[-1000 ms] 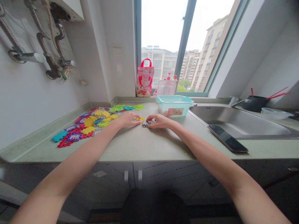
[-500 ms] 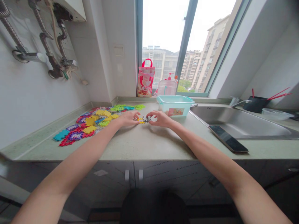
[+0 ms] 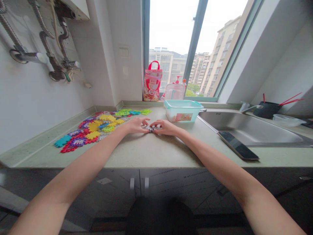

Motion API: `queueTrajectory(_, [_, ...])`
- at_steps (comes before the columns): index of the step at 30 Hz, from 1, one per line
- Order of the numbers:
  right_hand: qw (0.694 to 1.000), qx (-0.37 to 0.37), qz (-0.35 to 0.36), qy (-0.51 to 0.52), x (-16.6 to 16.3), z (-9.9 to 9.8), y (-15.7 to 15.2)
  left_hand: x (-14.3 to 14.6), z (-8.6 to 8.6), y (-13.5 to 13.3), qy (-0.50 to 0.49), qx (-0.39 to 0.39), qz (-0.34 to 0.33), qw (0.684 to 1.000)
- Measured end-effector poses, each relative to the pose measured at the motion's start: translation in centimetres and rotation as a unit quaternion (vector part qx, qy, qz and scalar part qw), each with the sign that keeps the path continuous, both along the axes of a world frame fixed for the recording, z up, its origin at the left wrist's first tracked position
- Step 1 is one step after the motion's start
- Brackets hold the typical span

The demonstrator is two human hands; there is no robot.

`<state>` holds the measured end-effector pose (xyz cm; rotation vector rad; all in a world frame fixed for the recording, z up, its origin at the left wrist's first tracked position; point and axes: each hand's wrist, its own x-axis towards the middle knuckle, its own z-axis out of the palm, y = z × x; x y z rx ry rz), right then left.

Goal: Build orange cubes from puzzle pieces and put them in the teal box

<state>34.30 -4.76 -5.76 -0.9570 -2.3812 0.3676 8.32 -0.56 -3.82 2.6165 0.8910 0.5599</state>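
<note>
My left hand (image 3: 135,125) and my right hand (image 3: 164,127) meet at the middle of the green counter (image 3: 151,150). Both pinch the same small cluster of toy pieces (image 3: 151,128), grey and white, most of it hidden by my fingers. It sits on or just above the counter; I cannot tell which. To the left of my left hand lies a spread of flat, toothed plastic tiles (image 3: 94,130) in yellow, red, purple, green and blue.
A teal plastic box (image 3: 183,110) stands just behind my right hand. A steel sink (image 3: 246,129) lies to the right, with a phone (image 3: 237,149) across its front rim. A red bag (image 3: 152,81) and bottles stand on the window sill. Pipes run down the left wall.
My hands lifted the pieces slightly half a second ago, with a yellow piece showing. They have now come closer together and lower, covering most of the cluster.
</note>
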Motion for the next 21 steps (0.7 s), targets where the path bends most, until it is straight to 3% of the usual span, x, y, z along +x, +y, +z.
queueTrajectory(21, [0.999, 0.001, -0.039, 0.018, 0.0, 1.1, -1.0, 0.4, -0.9, -0.1, -0.046, -0.005, 0.005, 0.999])
